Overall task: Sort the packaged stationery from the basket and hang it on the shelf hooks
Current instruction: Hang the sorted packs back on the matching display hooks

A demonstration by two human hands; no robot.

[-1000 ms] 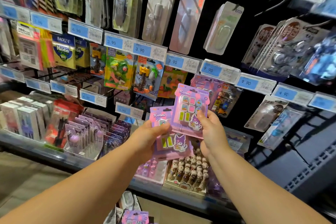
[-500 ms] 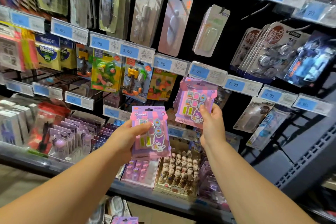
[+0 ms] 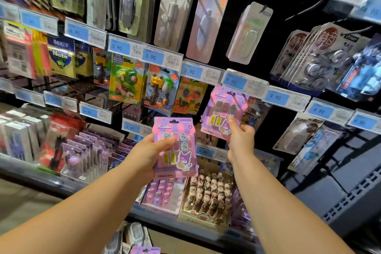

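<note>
Far-left price labels are blurred; a bottom pack is cropped.

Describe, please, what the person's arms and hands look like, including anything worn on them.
The left forearm and right forearm are bare, with no sleeve showing. The left hand and right hand wear no gloves, and no watch or bracelet shows at either wrist.
</note>
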